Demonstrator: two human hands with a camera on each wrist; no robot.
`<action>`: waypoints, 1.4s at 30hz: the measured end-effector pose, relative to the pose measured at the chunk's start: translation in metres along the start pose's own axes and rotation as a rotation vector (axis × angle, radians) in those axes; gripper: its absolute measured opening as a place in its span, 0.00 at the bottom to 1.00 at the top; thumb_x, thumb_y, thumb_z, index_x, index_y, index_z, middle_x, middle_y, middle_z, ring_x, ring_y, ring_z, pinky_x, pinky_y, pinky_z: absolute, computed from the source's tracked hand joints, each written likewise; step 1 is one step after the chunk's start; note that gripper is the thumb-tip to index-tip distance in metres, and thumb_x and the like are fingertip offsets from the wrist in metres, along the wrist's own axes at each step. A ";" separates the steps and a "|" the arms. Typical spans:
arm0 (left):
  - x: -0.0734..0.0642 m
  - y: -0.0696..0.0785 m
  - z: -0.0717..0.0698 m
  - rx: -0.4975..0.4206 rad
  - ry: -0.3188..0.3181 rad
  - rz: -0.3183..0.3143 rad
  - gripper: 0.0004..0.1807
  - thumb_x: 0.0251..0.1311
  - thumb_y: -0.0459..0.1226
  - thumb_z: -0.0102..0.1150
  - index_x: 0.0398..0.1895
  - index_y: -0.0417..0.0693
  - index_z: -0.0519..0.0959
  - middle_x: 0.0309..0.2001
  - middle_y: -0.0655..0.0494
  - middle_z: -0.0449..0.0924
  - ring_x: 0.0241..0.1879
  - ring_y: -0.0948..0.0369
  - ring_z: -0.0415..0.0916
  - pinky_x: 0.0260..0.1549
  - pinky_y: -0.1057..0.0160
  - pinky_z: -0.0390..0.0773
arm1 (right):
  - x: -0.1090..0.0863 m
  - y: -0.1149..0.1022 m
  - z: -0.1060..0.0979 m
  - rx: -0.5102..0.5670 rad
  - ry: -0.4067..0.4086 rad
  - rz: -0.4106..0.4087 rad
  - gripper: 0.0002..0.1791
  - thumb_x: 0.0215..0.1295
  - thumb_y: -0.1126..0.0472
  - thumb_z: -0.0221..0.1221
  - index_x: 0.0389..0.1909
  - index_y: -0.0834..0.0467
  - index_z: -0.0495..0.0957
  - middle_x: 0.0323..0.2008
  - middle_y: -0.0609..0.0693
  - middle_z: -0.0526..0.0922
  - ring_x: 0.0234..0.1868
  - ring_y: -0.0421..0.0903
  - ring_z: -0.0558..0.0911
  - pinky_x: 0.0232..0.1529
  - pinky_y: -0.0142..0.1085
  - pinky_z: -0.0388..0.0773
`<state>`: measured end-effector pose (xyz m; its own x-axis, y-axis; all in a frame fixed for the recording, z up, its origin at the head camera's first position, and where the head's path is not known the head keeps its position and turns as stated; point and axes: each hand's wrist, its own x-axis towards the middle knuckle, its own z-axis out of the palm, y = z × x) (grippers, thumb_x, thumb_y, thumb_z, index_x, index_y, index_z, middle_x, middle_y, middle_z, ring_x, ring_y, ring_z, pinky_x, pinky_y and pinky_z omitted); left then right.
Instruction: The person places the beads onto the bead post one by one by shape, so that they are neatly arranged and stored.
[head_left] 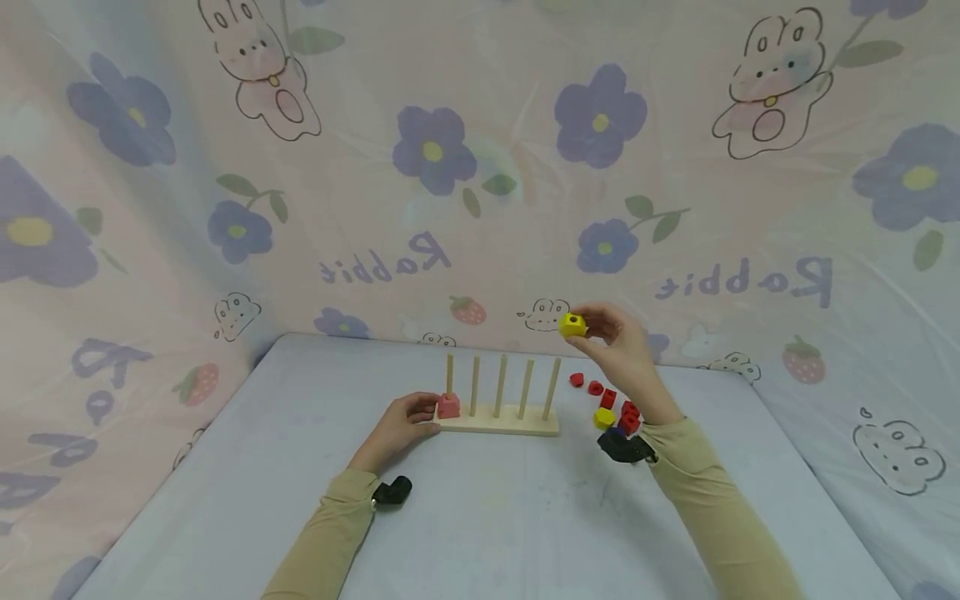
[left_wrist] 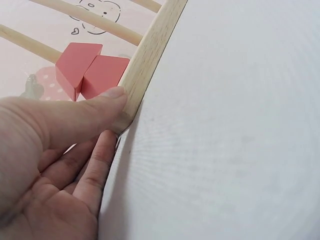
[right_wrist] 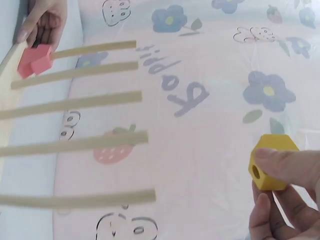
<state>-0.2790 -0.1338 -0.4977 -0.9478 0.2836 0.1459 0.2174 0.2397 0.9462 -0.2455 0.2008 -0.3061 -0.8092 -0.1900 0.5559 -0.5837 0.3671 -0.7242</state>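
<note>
A light wooden base (head_left: 495,424) carries a row of several upright pegs (head_left: 500,387). Two red blocks (left_wrist: 92,70) are stacked on the peg at its left end. My left hand (head_left: 401,429) grips that left end, thumb on the base's edge beside the blocks. Raised above the table to the right of the pegs, my right hand (head_left: 618,342) pinches a yellow bead (head_left: 572,325) between thumb and fingers. The bead has flat sides, and its hole (right_wrist: 256,172) shows in the right wrist view.
Right of the base lie several loose red beads (head_left: 608,398), a yellow bead (head_left: 603,418) and a dark blue one, partly hidden by the right wrist's black strap (head_left: 627,447). A printed curtain (head_left: 495,208) hangs behind the white table (head_left: 480,517).
</note>
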 end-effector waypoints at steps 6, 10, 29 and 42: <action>-0.010 0.026 -0.003 -0.021 -0.025 0.006 0.26 0.53 0.21 0.63 0.57 0.27 0.70 0.52 0.32 0.74 0.52 0.40 0.73 0.51 0.54 0.76 | 0.010 -0.004 0.020 0.100 -0.024 -0.020 0.19 0.57 0.77 0.62 0.50 0.71 0.73 0.47 0.63 0.77 0.45 0.52 0.77 0.49 0.30 0.76; -0.012 0.031 -0.004 -0.024 -0.041 0.000 0.26 0.54 0.21 0.62 0.58 0.27 0.69 0.52 0.32 0.73 0.52 0.40 0.73 0.51 0.55 0.76 | 0.014 -0.004 0.036 0.178 -0.036 -0.033 0.19 0.56 0.79 0.62 0.49 0.73 0.72 0.46 0.66 0.76 0.45 0.54 0.78 0.48 0.35 0.77; 0.006 -0.006 -0.003 -0.035 -0.013 -0.045 0.28 0.52 0.24 0.66 0.59 0.36 0.72 0.52 0.42 0.76 0.51 0.51 0.76 0.49 0.63 0.77 | 0.012 0.000 0.100 0.212 -0.114 -0.045 0.18 0.56 0.78 0.62 0.48 0.72 0.74 0.45 0.64 0.79 0.47 0.58 0.79 0.51 0.50 0.75; 0.005 -0.008 -0.002 -0.010 -0.003 -0.032 0.27 0.52 0.25 0.66 0.58 0.35 0.72 0.52 0.41 0.76 0.51 0.49 0.76 0.49 0.61 0.77 | 0.009 0.006 0.118 0.210 -0.136 -0.016 0.16 0.58 0.77 0.61 0.49 0.72 0.74 0.47 0.65 0.78 0.48 0.59 0.78 0.50 0.55 0.74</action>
<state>-0.2858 -0.1360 -0.5039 -0.9535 0.2786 0.1147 0.1847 0.2399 0.9531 -0.2640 0.0940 -0.3541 -0.7929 -0.3205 0.5183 -0.5861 0.1683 -0.7926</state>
